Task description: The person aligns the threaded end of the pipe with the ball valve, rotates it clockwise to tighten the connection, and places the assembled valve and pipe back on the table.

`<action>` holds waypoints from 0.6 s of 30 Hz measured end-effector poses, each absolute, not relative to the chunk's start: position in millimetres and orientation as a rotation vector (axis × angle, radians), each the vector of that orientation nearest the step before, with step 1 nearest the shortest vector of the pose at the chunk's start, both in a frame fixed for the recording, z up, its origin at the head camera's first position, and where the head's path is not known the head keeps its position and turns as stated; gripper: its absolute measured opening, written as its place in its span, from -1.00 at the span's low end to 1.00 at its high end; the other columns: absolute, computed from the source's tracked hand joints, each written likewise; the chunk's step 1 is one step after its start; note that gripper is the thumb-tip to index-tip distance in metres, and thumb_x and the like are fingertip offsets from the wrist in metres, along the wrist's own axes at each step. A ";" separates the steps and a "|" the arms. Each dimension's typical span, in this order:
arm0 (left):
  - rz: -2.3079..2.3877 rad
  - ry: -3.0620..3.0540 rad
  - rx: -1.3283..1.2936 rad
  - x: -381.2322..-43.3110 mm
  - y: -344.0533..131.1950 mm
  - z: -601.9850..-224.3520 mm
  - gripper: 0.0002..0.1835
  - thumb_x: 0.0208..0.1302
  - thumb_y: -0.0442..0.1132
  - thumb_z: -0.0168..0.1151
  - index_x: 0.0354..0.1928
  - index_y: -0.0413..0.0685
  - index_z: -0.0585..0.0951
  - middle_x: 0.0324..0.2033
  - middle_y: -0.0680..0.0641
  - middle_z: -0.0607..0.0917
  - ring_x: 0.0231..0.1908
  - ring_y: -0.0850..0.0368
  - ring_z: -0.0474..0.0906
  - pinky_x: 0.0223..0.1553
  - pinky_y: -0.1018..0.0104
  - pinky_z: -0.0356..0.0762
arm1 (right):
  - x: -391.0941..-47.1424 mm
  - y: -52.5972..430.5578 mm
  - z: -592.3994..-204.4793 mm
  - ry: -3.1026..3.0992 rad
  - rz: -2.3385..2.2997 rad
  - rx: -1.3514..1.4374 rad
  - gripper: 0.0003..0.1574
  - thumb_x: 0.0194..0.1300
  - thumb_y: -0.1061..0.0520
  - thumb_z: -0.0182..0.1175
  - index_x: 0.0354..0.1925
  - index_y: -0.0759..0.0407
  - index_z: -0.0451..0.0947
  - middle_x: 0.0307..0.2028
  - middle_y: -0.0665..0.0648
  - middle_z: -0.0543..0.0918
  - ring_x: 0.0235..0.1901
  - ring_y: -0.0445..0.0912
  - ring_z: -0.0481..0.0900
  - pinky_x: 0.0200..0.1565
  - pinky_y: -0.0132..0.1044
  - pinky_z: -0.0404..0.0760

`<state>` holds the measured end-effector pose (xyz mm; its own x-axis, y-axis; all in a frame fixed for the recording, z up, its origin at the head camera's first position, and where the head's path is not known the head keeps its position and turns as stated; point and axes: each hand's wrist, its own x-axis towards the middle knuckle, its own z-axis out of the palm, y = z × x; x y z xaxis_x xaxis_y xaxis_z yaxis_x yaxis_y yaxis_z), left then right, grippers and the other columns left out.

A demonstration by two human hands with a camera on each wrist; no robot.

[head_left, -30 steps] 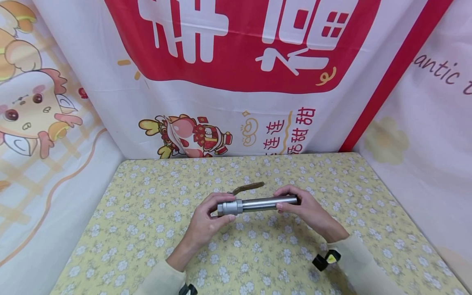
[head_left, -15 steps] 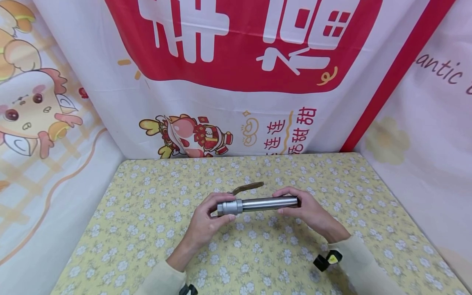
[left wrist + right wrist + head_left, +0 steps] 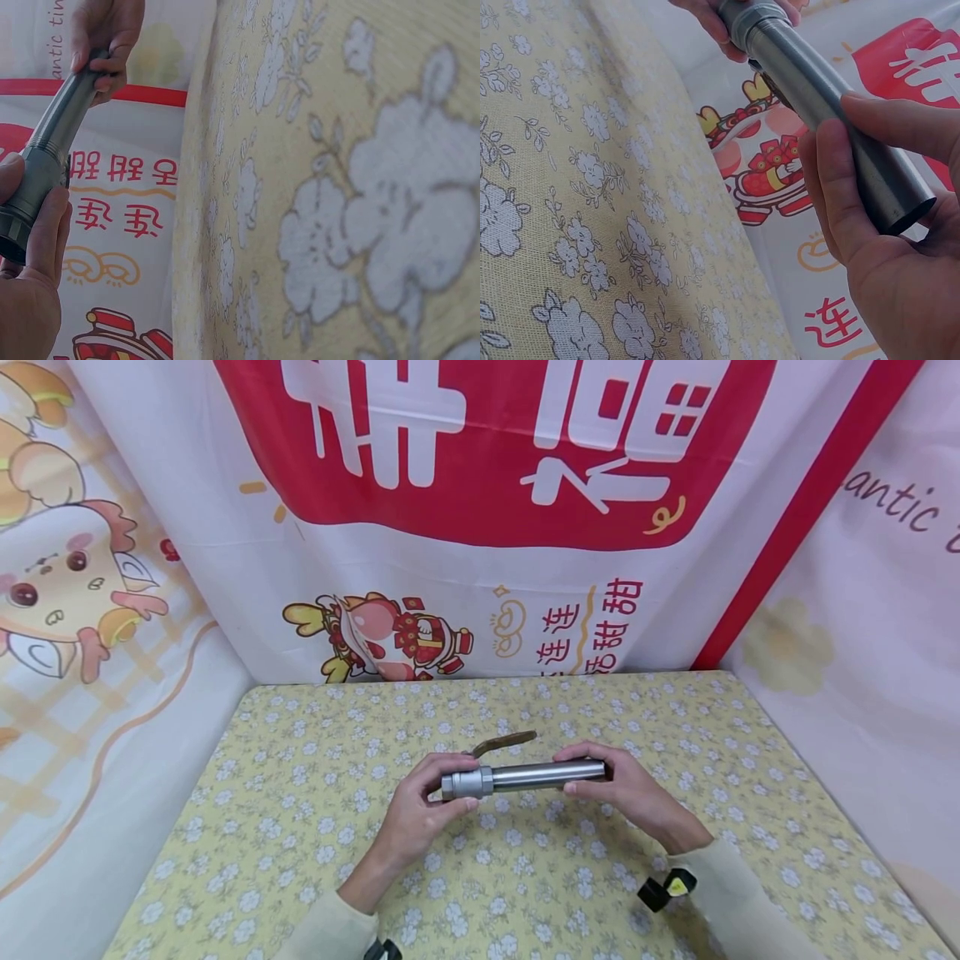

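Note:
In the head view a grey metal ball valve and a smooth steel pipe form one straight line above the table. My left hand grips the valve body between thumb and fingers. A brownish lever slants up from the valve's far side. Around the pipe's free end curls my right hand, thumb on the near side. The right wrist view shows the pipe meeting the valve's collar; its open end is close to my right palm. Any thread inside the joint is hidden.
Yellow cloth with white flowers covers the table. A printed curtain hangs along the back edge, and white printed cloths line both sides. Black straps with small devices sit at the wrists.
The thumb and fingers of my right hand have shifted slightly on the pipe. The left hand and the valve stay in place.

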<state>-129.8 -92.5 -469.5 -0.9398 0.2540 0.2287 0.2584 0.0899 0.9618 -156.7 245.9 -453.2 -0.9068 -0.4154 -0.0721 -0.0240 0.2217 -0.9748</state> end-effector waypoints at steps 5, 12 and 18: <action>-2.049 -2.314 -0.547 -129.9 -92.7 -469.7 -0.47 0.26 -0.32 0.59 0.27 0.04 0.73 0.34 -0.09 0.62 0.18 -0.09 0.62 0.16 0.24 0.74 | -156.5 245.3 -452.7 2.183 -1.717 -0.384 -0.39 0.48 0.05 0.46 0.38 0.21 0.59 0.22 0.33 0.62 -0.06 -0.01 0.67 -0.02 -0.12 0.77; -2.047 -2.310 -0.558 -130.1 -92.7 -470.0 -0.47 0.27 -0.33 0.58 0.29 -0.01 0.71 0.34 -0.10 0.62 0.18 -0.09 0.61 0.15 0.24 0.73 | -155.7 243.8 -449.9 2.177 -1.715 -0.349 -0.38 0.50 0.03 0.44 0.39 0.22 0.59 0.21 0.32 0.64 -0.07 -0.01 0.68 0.00 -0.11 0.78; -2.074 -2.305 -0.549 -129.5 -92.3 -468.6 -0.47 0.28 -0.34 0.58 0.29 -0.04 0.71 0.35 -0.10 0.61 0.19 -0.11 0.61 0.13 0.25 0.77 | -155.5 242.4 -448.3 2.166 -1.732 -0.318 -0.48 0.51 0.01 0.43 0.33 0.10 0.65 0.19 0.33 0.65 -0.06 -0.01 0.71 0.03 -0.07 0.79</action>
<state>-129.5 -92.3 -468.6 -0.9392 0.2601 0.2242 0.2503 0.0713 0.9655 -155.5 242.4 -448.3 -0.9142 -0.3843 -0.1288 0.0410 0.2284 -0.9727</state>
